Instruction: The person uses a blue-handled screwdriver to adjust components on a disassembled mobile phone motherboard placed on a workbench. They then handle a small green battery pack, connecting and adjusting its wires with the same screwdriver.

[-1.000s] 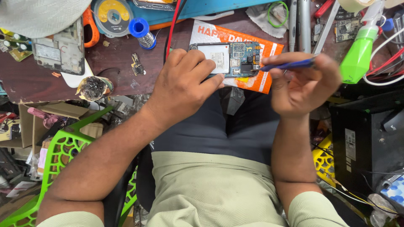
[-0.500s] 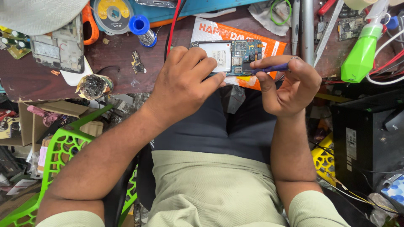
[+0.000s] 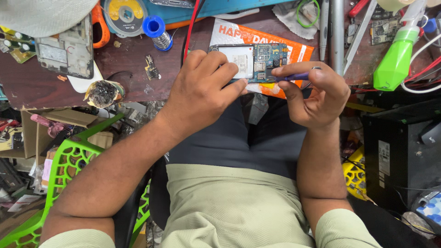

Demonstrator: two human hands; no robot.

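An opened phone, circuit board exposed, is pinned at upper centre by the left hand, fingers closed on its lower edge. A purple tool is pinched in the right hand, tip at the board. An orange packet lies beneath.

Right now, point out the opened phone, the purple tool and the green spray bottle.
opened phone (image 3: 262, 59), head view, exposed circuit board.
purple tool (image 3: 294, 77), head view, shaft between the fingers.
green spray bottle (image 3: 394, 64), head view, green body.

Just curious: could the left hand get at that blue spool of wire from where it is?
Probably yes: the left hand rests on the opened phone, and the blue spool stands nearby with bare tabletop between.
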